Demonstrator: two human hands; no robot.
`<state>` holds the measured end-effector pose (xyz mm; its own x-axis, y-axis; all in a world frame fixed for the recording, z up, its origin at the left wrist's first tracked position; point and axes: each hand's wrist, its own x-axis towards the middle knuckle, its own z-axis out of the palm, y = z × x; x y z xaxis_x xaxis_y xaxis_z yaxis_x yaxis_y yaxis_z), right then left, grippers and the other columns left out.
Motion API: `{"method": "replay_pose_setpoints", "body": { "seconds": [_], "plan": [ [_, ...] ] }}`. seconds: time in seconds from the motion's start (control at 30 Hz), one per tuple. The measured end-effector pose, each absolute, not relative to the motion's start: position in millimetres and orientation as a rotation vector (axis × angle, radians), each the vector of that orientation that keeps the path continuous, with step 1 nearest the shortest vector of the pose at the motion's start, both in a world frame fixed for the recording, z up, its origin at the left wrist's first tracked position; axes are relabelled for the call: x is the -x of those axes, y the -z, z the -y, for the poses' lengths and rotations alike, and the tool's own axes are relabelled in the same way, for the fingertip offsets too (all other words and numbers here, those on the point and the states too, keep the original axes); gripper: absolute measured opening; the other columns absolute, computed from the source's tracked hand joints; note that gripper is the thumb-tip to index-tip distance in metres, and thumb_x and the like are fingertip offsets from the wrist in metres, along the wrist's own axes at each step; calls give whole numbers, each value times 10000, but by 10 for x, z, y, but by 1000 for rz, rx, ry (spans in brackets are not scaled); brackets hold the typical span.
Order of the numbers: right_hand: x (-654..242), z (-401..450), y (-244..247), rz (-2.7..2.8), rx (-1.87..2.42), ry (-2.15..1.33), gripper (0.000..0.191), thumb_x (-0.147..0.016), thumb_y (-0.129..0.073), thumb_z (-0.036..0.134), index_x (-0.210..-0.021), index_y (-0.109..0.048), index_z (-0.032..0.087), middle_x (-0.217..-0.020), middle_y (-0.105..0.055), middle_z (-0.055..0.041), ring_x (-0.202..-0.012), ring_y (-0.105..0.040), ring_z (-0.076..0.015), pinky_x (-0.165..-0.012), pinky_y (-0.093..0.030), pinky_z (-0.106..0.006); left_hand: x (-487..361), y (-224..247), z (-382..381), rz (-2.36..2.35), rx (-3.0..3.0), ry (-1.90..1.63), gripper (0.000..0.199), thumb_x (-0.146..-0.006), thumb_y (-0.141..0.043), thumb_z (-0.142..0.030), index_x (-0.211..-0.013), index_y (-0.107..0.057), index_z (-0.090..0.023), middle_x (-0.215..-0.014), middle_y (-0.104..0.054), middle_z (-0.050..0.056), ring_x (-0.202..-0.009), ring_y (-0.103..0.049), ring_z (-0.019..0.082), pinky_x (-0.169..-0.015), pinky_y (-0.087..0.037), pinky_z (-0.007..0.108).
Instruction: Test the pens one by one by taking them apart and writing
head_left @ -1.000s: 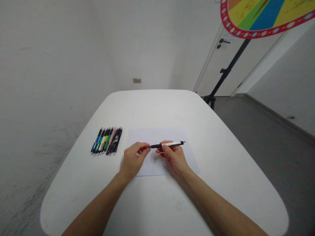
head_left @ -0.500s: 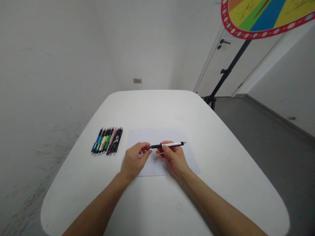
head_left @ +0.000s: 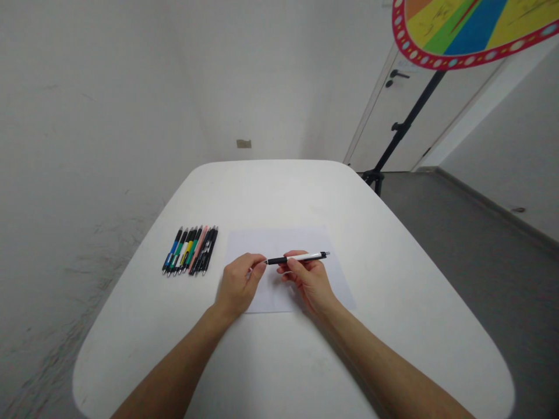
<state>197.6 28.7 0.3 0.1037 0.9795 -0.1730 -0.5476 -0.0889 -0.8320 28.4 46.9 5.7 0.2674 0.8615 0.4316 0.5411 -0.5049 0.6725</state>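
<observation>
A white pen with a black grip [head_left: 310, 256] lies nearly level above a pale sheet of paper [head_left: 271, 299]. My right hand [head_left: 311, 280] is closed around its middle, with the clicker end pointing right. At the pen's left end, my left hand [head_left: 239, 282] pinches the tip between thumb and forefinger. Off to the left, several pens [head_left: 190, 251] lie side by side in a row, with blue, green, white, yellow, pink and black barrels.
The white table [head_left: 279, 192] has rounded corners and stands against a grey wall. Beyond it on the right are a colourful wheel [head_left: 471, 29] on a black stand [head_left: 406, 125] and a white door [head_left: 419, 93].
My left thumb has closed in against the forefinger at the pen's tip. My right hand and the pen have hardly moved.
</observation>
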Motion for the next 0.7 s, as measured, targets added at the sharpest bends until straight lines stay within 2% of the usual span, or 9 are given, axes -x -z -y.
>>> {"method": "replay_pose_setpoints", "body": {
  "seconds": [0.1, 0.23, 0.4, 0.7],
  "plan": [
    [-1972, -286, -10, 597, 945, -1414, 377, -558, -879, 423, -787, -700, 183, -685, -720, -28, -610, -666, -166, -549, -519, -276, -281, -24, -473, -1258, -2155, -1210, 218, -883, -598, -318, -1053, -637, -186, -865, -719, 34, -744, -650, 153, -703, -522, 279],
    [-1969, -283, -22, 594, 947, -1408, 383, -552, -882, 425, -786, -699, 183, -682, -718, -25, -613, -666, -163, -548, -518, -270, -288, -22, -470, -1177, -2241, -1296, 87, -893, -593, -241, -941, -648, -193, -815, -702, 20, -725, -639, 139, -683, -515, 259],
    [-1973, -279, -28, 596, 944, -1409, 388, -553, -883, 436, -782, -695, 184, -677, -713, -22, -618, -667, -164, -542, -519, -267, -300, -58, -470, -1171, -2257, -1332, 68, -898, -584, -210, -879, -644, -186, -795, -697, 20, -717, -635, 136, -669, -505, 246],
    [-1972, -285, -11, 584, 916, -1419, 414, -546, -890, 446, -790, -688, 179, -677, -725, -21, -598, -678, -157, -524, -523, -247, -281, -37, -475, -1204, -2350, -1319, 199, -961, -494, -272, -860, -638, -179, -771, -691, 31, -723, -642, 150, -667, -504, 272]
  ]
}}
